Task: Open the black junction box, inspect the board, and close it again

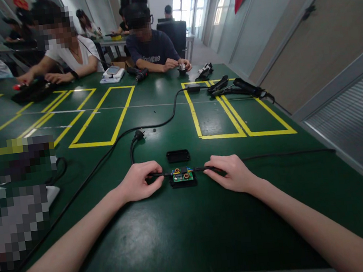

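Observation:
A small green circuit board (182, 176) with copper coils sits at a black plastic case half (183, 185) on the table. Black cords leave the board on both sides. On the left, my left hand (144, 180) is closed around the cord (157, 174) close to the board. My right hand (230, 173) pinches the other cord (201, 168) on the right side. Just beyond the board lies the second black case half (177, 155), its hollow side up. A black power plug (139, 134) rests past my left hand, its cord running down behind that hand.
A long black cord (147, 126) crosses the green table (160, 239) to an inline box (193, 89) and black tools (244, 88). Yellow tape (222, 136) marks rectangles. Across the table, people work near a power drill (138, 74). Blurred items lie at left.

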A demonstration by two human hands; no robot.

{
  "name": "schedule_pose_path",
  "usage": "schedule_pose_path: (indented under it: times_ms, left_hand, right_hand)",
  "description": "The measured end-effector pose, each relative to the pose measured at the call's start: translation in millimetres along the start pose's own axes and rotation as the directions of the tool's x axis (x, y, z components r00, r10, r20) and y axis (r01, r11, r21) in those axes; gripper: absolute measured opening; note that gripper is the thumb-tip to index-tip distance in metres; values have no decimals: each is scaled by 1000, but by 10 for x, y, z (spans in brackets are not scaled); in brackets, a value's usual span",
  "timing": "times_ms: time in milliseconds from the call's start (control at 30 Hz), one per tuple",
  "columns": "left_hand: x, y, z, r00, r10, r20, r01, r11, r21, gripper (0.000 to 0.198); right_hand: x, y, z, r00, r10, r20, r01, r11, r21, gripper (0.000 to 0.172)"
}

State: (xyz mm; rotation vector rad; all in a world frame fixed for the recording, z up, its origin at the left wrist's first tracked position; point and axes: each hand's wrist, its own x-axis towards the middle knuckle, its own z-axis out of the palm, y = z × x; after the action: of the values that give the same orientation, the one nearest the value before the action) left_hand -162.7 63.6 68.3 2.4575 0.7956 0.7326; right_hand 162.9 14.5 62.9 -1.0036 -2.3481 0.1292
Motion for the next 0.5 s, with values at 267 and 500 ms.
schedule_pose_path:
  times_ms: [267,500]
  left_hand:
    - [-23,16,32,997,-11,70,11,1000,4,12]
    - [-21,-24,50,997,-19,70,13,996,92,12]
  right_hand:
    - [-30,13,3,996,-13,90,11,1000,24,23]
    - [-23,32,35,994,38,107,-41,999,19,20]
